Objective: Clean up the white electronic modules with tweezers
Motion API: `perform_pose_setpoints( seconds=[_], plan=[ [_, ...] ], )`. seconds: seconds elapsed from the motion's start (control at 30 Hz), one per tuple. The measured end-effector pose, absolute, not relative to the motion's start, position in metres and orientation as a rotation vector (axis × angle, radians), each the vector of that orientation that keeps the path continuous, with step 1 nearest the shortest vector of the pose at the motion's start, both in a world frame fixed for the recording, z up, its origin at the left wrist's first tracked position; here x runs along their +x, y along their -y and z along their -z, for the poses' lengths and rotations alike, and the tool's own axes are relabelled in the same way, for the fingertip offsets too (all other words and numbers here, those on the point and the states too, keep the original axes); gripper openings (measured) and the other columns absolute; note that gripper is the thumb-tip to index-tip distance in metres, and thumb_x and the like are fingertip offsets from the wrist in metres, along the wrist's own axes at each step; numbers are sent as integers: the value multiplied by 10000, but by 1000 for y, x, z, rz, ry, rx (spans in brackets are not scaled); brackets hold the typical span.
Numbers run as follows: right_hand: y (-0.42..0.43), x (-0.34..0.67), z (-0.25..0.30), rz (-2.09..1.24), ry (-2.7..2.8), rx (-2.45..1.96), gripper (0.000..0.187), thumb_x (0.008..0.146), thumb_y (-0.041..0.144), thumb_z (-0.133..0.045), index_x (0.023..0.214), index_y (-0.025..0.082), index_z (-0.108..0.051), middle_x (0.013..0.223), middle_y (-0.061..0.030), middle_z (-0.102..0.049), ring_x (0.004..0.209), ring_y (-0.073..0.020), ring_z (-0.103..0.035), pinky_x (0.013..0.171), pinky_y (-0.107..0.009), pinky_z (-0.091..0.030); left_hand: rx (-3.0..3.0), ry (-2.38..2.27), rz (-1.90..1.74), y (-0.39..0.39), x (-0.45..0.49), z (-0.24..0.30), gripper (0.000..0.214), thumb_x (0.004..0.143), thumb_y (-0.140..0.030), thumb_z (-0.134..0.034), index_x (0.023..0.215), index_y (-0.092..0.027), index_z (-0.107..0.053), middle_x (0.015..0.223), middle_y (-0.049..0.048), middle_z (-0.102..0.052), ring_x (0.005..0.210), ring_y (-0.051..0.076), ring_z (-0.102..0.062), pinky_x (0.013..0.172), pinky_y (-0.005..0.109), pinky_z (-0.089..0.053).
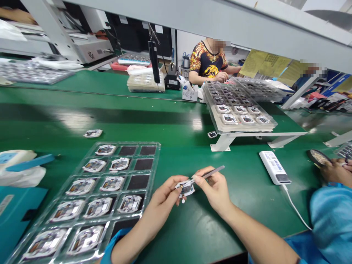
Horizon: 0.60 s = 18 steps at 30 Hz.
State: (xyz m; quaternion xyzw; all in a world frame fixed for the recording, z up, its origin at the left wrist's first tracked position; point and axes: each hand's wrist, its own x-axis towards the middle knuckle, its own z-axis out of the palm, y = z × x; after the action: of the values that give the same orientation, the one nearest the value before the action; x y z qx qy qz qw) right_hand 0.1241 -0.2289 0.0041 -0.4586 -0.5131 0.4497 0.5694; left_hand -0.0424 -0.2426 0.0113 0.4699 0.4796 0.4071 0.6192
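Note:
Between the fingers of my left hand (168, 194) is a small white-rimmed electronic module (187, 189), with a circuit board inside. A small round white piece (183, 201) hangs at its lower edge. My right hand (216, 189) pinches grey metal tweezers (210, 172), whose tips reach the module's upper side. My fingers partly hide the tips. To the left of my hands lies a clear plastic tray (157, 156), with similar modules in several of its compartments and dark pads in others. One loose module (92, 133) rests on the green table beyond the tray.
A low white-legged stand (288, 132) carries stacked trays of modules (242, 110). A white device with a cable (274, 167) lies to the right, near a co-worker's hand (338, 172). Another person (207, 60) sits opposite. A teal box (20, 212) stands at left.

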Motion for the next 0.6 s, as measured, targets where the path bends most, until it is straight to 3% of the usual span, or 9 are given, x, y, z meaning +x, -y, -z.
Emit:
perform_pose_setpoints(
  seconds=[0.6],
  plan=[
    [228,123,-4,-1143,1131,-1041,193,758,366,-792,752,205,-686,690,-5,-714,639,-157,-662,635,-284,-537,1145,-1082,-924,243,-43,-12,237,843,-357,-630,1017,-202,-675,750,2,-661,634,161,-565,587,266,-435]
  ],
)
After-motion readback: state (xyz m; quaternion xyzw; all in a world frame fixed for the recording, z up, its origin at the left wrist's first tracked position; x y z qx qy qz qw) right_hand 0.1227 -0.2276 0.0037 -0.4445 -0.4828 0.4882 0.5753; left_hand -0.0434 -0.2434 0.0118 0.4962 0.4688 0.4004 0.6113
